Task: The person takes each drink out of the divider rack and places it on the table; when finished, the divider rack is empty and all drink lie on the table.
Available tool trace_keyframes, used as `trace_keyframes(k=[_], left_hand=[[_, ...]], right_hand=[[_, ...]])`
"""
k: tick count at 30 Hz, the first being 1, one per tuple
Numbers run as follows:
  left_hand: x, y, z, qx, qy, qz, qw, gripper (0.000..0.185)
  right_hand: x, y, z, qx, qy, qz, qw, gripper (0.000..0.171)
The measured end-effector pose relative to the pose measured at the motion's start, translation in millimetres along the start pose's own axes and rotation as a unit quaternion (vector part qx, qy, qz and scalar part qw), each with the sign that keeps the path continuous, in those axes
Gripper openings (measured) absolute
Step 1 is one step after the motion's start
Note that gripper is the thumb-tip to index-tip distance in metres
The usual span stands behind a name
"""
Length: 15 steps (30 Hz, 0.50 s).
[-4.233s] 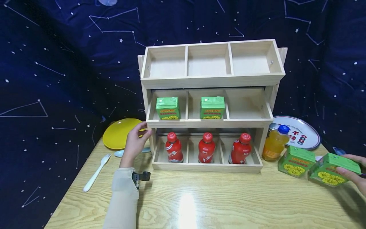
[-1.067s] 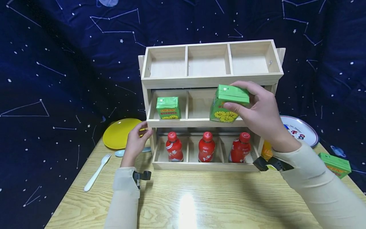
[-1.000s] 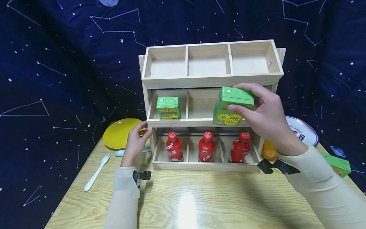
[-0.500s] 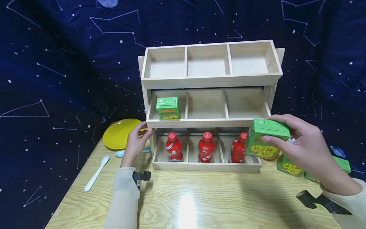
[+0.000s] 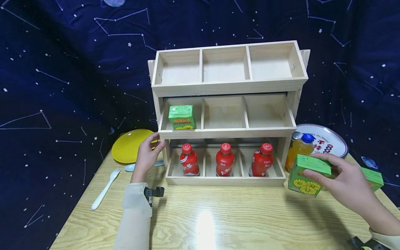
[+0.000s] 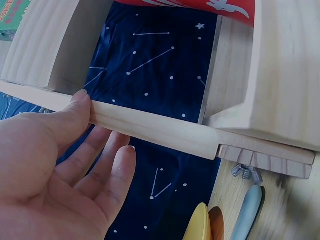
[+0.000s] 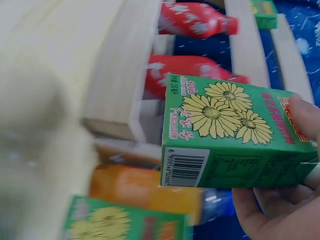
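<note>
Dark blue star-print cloth hangs behind a pale wooden worktop point(image 5: 218, 222). Three-tier wooden rack point(image 5: 228, 86) stands at the middle of it.

Head view: top tier bare; middle tier holds one green carton point(image 5: 182, 117) in its left compartment; bottom tier holds three red bottles point(image 5: 225, 159), one per compartment. Yellow plate point(image 5: 128, 146) and white fork point(image 5: 104, 189) lie left of the rack. Orange juice bottle point(image 5: 299, 150) and a printed round plate point(image 5: 328, 142) sit right of it.

Left wrist view alone shows the contact: left hand point(image 6: 60, 170) lies relaxed and spread, thumb tip against a rail at the rack's left edge, fingers loose below it.

Right wrist view alone shows the barcode and sunflower print on the sunflower carton point(image 7: 230, 135). Right hand point(image 5: 343, 180) grips this carton from above, fingers curled over its top, just off the rack's lower right corner, close by the juice bottle. Whether it touches the worktop I cannot tell. Another carton point(image 5: 373, 177) lies behind the hand.

Open worktop lies in front of the rack. Right edge is crowded.
</note>
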State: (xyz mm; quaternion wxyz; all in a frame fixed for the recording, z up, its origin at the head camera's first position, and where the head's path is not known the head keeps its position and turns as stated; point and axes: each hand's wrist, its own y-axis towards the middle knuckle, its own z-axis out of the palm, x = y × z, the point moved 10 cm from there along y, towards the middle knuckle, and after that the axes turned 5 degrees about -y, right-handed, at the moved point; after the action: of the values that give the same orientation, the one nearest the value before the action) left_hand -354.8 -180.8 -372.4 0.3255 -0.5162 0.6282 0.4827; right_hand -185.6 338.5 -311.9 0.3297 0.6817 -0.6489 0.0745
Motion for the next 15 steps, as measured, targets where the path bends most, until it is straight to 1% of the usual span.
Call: trace_keyframes(k=[2, 7, 11, 15], left_hand=[[1.1, 0.1, -0.5, -0.001, 0.002, -0.003, 1.0000, 0.046], [1.6, 0.0, -0.5, -0.002, -0.001, -0.002, 1.0000, 0.046], [0.5, -1.2, 0.4, -0.001, -0.003, -0.003, 1.0000, 0.046], [-0.6, -1.2, 0.6, 0.001, -0.004, -0.002, 1.0000, 0.046]], right_hand=[[-10.4, -2.5, 8.0, 0.011, -0.005, 0.008, 1.000, 0.052], [-28.7, -3.8, 23.3, 0.023, -0.014, 0.002, 1.000, 0.053], [-43.4, -5.4, 34.6, 0.036, -0.023, 0.009, 0.999, 0.054], [-53.9, -8.1, 44.2, 0.047, -0.012, 0.018, 0.999, 0.054]])
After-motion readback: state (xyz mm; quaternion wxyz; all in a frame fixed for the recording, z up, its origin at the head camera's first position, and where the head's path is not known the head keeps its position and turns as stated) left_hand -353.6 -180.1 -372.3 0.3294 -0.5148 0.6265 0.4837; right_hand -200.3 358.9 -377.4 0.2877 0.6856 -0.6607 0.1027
